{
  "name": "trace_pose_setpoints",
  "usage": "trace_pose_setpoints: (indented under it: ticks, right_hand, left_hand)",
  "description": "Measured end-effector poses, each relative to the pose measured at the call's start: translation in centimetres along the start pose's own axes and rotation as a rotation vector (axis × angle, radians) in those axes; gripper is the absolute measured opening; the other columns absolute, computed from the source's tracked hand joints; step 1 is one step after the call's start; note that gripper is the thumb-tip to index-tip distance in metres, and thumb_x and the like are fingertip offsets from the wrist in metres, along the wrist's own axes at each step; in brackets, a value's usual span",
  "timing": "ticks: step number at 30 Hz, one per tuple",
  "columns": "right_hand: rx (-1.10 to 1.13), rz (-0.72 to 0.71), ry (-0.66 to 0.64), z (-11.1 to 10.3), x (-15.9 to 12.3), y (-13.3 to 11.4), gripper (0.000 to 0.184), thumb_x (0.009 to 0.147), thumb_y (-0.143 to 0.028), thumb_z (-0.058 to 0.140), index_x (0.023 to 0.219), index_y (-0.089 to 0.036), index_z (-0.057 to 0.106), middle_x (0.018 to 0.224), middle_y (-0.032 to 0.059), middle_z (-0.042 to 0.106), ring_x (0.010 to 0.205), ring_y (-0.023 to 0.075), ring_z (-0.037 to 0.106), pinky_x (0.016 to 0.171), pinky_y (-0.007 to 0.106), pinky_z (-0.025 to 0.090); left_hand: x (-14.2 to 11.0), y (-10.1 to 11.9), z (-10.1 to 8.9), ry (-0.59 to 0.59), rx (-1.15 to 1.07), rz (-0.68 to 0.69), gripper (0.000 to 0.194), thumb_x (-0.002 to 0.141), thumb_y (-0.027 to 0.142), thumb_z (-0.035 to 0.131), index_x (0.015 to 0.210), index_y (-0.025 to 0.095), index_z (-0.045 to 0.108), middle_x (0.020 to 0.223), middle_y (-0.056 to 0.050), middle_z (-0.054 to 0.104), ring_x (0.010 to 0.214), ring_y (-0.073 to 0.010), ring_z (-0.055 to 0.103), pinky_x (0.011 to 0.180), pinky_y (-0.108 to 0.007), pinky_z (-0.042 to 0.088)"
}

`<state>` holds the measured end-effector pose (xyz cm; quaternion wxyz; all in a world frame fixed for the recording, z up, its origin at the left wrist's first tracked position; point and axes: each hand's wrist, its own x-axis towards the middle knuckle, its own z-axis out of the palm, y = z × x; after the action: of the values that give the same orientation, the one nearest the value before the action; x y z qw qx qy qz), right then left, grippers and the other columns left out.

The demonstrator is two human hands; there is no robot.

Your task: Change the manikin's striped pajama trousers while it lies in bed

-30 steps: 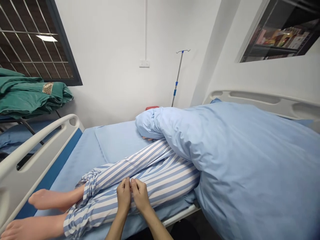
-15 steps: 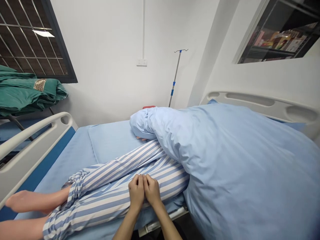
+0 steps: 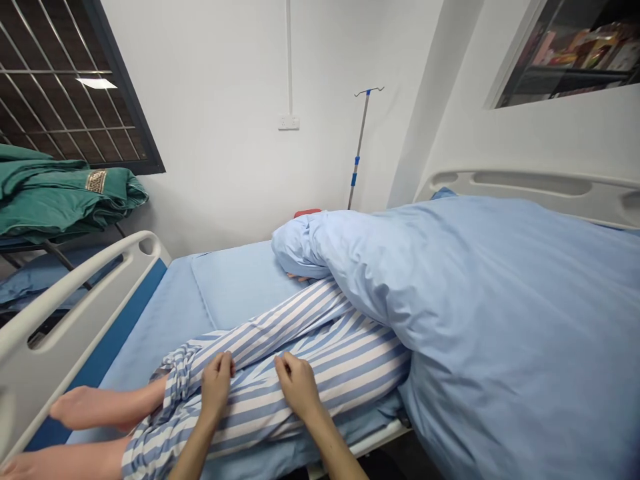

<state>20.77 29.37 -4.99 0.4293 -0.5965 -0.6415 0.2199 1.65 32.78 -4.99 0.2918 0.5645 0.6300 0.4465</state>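
A person lies on a hospital bed in blue-and-white striped trousers (image 3: 320, 363), with bare feet (image 3: 95, 408) toward the left rail. My left hand (image 3: 217, 385) rests on the striped fabric where the legs meet, close to the bunched trouser cuff (image 3: 177, 377). My right hand (image 3: 299, 385) lies on the nearer leg, its fingertips curled against the cloth. A pale blue duvet (image 3: 500, 313) covers the body from the thighs up, hiding the upper body and head. Fingers of the lying person's hand (image 3: 299, 277) show at the duvet's edge.
A white bed rail (image 3: 75, 313) runs along the left, and a white bed end (image 3: 530, 183) stands at the right. Green folded cloth (image 3: 60, 200) lies beside a barred window (image 3: 65, 87). An IV pole (image 3: 361, 147) stands behind the bed by a wall socket (image 3: 289, 122).
My hands, pressed together on the trousers half a second ago, have moved apart, the left one shifting left toward the cuff. The whole view has tilted slightly.
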Motion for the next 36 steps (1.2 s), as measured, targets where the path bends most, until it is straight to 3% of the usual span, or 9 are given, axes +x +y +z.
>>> trace_pose_setpoints:
  ticks: [5,8,12,15,19,22,26,31,36]
  right_hand:
    - [0.147,-0.062,-0.148,6.9,1.6,-4.9,0.039,0.089,-0.037,0.042,0.056,-0.018,0.046,0.050,-0.0029,0.045,0.050,0.0092,0.040,0.051,0.025,0.020]
    - [0.167,-0.114,-0.190,10.7,3.5,-8.2,0.042,0.090,-0.039,0.041,0.054,-0.018,0.047,0.047,-0.0037,0.042,0.047,0.0086,0.036,0.049,0.025,0.019]
    - [0.156,-0.250,-0.209,15.9,7.1,-12.1,0.047,0.092,-0.042,0.036,0.053,-0.018,0.051,0.047,-0.0026,0.044,0.046,0.0093,0.033,0.049,0.026,0.019]
    - [0.117,-0.297,-0.233,20.1,8.9,-12.5,0.046,0.091,-0.041,0.038,0.054,-0.019,0.054,0.048,-0.0010,0.048,0.046,0.0103,0.032,0.049,0.027,0.019]
    - [0.187,-0.218,-0.309,24.1,9.6,-10.3,0.046,0.091,-0.039,0.036,0.054,-0.018,0.052,0.050,-0.0002,0.048,0.050,0.0106,0.037,0.050,0.025,0.020]
    - [0.413,-0.099,-0.376,24.9,10.0,-8.9,0.050,0.091,-0.045,0.032,0.052,-0.017,0.045,0.048,-0.0029,0.040,0.050,0.0090,0.037,0.050,0.022,0.023]
    - [0.507,0.025,-0.370,23.8,10.6,-9.4,0.048,0.089,-0.045,0.033,0.050,-0.018,0.037,0.048,-0.0044,0.034,0.050,0.0083,0.033,0.049,0.022,0.026]
    - [0.300,-0.164,-0.303,20.9,10.6,-9.6,0.045,0.089,-0.042,0.036,0.051,-0.018,0.039,0.049,-0.0036,0.036,0.051,0.0087,0.032,0.051,0.023,0.023]
    - [0.409,-0.094,-0.410,19.4,11.3,-7.9,0.045,0.090,-0.042,0.031,0.052,-0.018,0.037,0.050,-0.0037,0.037,0.051,0.0090,0.036,0.052,0.022,0.027]
  left_hand:
    - [5.1,-3.4,-6.4,0.140,0.168,0.056,0.037,0.085,0.043,0.038,0.055,0.021,0.042,0.052,0.004,0.042,0.057,-0.0134,0.044,0.061,-0.024,0.033]
    - [6.9,-6.2,-8.4,0.138,0.304,0.077,0.030,0.083,0.036,0.040,0.057,0.021,0.044,0.053,0.003,0.046,0.056,-0.0137,0.044,0.058,-0.024,0.031]
    - [7.5,-9.5,-10.4,0.135,0.383,0.062,0.017,0.078,0.030,0.047,0.064,0.022,0.051,0.062,0.000,0.056,0.058,-0.0144,0.049,0.057,-0.023,0.030]
    - [7.3,-10.0,-11.5,0.157,0.382,0.005,0.021,0.081,0.033,0.042,0.066,0.022,0.051,0.063,-0.001,0.058,0.061,-0.0150,0.050,0.058,-0.024,0.031]
    - [8.0,-8.5,-11.2,0.289,0.239,-0.022,0.031,0.084,0.038,0.037,0.059,0.022,0.043,0.054,0.003,0.048,0.057,-0.0136,0.044,0.057,-0.024,0.032]
    - [8.9,-8.1,-9.8,0.384,0.127,-0.050,0.033,0.083,0.037,0.037,0.055,0.021,0.040,0.050,0.004,0.041,0.054,-0.0127,0.040,0.055,-0.024,0.030]
    - [9.0,-9.1,-8.4,0.317,0.312,-0.054,0.032,0.084,0.035,0.036,0.055,0.020,0.042,0.052,0.003,0.045,0.055,-0.0126,0.039,0.056,-0.025,0.026]
    - [8.8,-8.9,-8.3,0.253,0.364,-0.067,0.034,0.084,0.036,0.036,0.054,0.020,0.040,0.052,0.003,0.045,0.054,-0.0117,0.037,0.054,-0.025,0.023]
    - [9.6,-6.0,-6.5,0.305,0.180,-0.019,0.034,0.082,0.035,0.039,0.052,0.020,0.034,0.048,0.005,0.035,0.052,-0.0110,0.035,0.054,-0.024,0.026]
